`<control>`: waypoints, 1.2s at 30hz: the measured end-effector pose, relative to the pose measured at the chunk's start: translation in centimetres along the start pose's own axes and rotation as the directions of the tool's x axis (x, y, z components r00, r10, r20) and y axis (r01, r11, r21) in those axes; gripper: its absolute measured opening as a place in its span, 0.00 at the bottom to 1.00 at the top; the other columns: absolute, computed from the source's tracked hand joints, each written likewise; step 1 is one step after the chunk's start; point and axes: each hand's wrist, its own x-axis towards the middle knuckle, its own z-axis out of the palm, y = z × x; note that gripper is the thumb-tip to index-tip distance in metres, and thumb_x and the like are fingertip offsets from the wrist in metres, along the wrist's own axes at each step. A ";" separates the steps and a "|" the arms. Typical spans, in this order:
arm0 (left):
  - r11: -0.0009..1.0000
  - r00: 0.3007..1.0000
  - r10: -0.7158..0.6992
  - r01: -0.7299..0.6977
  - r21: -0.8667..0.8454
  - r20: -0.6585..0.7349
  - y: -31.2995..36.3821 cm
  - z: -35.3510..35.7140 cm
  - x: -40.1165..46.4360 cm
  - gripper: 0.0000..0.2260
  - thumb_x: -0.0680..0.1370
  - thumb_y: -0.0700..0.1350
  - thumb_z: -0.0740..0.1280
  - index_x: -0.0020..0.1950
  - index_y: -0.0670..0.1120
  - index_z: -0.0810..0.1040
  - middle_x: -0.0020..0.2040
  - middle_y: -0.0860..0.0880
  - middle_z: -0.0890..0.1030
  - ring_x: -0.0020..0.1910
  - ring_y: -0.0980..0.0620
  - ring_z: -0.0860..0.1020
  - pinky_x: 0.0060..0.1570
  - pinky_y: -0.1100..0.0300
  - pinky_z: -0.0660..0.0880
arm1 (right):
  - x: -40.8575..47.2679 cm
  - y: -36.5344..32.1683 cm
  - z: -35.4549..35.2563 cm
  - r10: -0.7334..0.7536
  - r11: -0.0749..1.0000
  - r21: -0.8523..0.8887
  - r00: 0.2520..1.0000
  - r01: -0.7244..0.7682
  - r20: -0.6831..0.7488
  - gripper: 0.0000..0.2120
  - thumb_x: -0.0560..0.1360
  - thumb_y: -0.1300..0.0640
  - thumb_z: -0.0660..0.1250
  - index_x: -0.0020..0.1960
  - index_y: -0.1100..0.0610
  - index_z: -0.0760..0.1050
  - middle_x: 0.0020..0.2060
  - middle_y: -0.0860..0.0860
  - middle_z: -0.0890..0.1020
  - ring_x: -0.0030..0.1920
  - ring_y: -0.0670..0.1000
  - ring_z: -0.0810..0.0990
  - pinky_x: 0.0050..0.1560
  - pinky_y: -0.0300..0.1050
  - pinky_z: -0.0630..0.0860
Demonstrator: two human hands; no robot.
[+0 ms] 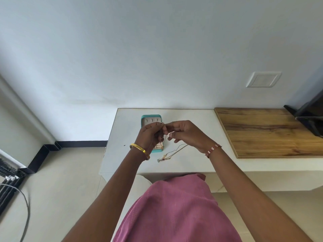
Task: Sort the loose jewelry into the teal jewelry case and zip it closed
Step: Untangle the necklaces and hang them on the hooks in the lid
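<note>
The teal jewelry case (pixel 150 118) lies open on the white table (pixel 192 123), its pale lining showing; my hands hide most of its middle. My left hand (pixel 150 135) and my right hand (pixel 185 132) meet above the case, and both pinch a thin chain (pixel 170 133) between their fingertips. More fine chains with small pendants (pixel 172 153) lie in a loose heap on the table, just right of the case's near end.
A wooden board (pixel 262 131) covers the table's right part, with a dark screen stand (pixel 307 119) at its far right. A wall runs behind the table. Cables (pixel 22 198) lie on the floor at left. A tiny dark speck (pixel 124 145) sits left of the case.
</note>
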 end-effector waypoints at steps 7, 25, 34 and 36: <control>0.999 0.999 -0.038 0.038 -0.037 0.016 0.1 0.0 0.0 0.13 0.79 0.38 0.56 0.36 0.39 0.74 0.25 0.48 0.77 0.22 0.55 0.70 0.31 0.63 0.68 | 0.1 0.9 1.0 -0.054 0.997 0.044 0.985 0.062 -0.167 0.06 0.70 0.66 0.71 0.47 0.65 0.81 0.27 0.40 0.79 0.27 0.35 0.76 0.30 0.24 0.68; 0.878 0.963 0.135 -0.007 0.479 -0.233 -0.6 -0.3 0.0 0.02 0.75 0.40 0.65 0.44 0.45 0.77 0.41 0.45 0.80 0.36 0.50 0.78 0.44 0.56 0.76 | -0.2 -0.7 -0.3 0.028 0.989 0.148 0.994 -0.012 -0.107 0.04 0.73 0.65 0.65 0.40 0.61 0.76 0.34 0.55 0.82 0.37 0.48 0.80 0.45 0.42 0.74; 0.843 0.992 0.117 -0.078 0.532 -0.039 0.1 0.2 -0.8 0.09 0.76 0.39 0.64 0.53 0.41 0.81 0.43 0.45 0.80 0.43 0.49 0.77 0.55 0.53 0.74 | -0.2 -1.7 -0.2 0.064 0.993 0.108 0.993 -0.053 -0.101 0.04 0.73 0.66 0.66 0.39 0.63 0.76 0.30 0.56 0.77 0.31 0.50 0.75 0.43 0.44 0.75; 0.827 0.993 0.118 -0.088 0.556 -0.018 0.1 0.0 -0.9 0.07 0.76 0.41 0.65 0.48 0.42 0.82 0.42 0.44 0.81 0.43 0.48 0.77 0.55 0.52 0.74 | -0.3 -1.7 -0.2 0.067 0.994 0.097 0.992 -0.056 -0.110 0.04 0.73 0.66 0.66 0.39 0.63 0.77 0.30 0.56 0.77 0.31 0.49 0.75 0.42 0.43 0.75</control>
